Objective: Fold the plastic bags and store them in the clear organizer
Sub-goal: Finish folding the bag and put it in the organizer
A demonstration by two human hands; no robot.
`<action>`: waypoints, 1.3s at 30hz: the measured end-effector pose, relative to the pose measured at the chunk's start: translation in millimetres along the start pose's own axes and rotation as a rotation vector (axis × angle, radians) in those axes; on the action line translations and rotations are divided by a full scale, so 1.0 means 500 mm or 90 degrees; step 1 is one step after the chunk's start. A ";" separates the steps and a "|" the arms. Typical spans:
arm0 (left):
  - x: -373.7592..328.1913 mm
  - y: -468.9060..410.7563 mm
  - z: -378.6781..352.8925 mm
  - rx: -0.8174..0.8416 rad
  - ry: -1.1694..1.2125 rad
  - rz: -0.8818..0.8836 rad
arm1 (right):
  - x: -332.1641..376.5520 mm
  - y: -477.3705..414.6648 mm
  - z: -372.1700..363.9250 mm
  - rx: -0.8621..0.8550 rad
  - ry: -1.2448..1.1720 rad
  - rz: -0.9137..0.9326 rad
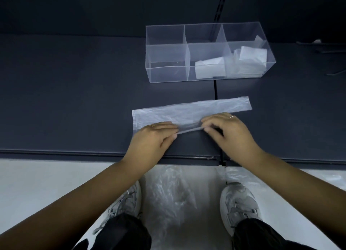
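Folding step: both hands, left [153, 137] and right [227, 131], have fingers [206, 122] pinched on the bag's [191, 110] near edge; next, carry it over toward the organizer [166, 73] beyond.

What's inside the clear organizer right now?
The clear organizer holds folded bags in its right and middle sections; the left looks empty. How many are stacked can't be told.
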State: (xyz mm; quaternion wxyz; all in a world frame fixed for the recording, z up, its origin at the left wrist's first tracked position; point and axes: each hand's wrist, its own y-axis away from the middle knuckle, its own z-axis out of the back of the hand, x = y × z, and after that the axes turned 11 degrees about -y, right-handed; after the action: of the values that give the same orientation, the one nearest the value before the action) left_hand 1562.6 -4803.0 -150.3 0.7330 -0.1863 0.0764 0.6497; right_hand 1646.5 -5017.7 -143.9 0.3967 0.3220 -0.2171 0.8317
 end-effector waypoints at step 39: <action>0.029 0.011 -0.044 0.194 -0.306 0.032 | -0.029 -0.048 -0.053 0.268 0.298 -0.006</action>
State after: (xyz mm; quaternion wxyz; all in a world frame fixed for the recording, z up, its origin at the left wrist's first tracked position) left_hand 1561.9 -4797.3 -176.7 0.7335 0.0873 0.0018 0.6741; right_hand 1662.8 -4994.7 -169.9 0.3644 0.1977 0.0589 0.9081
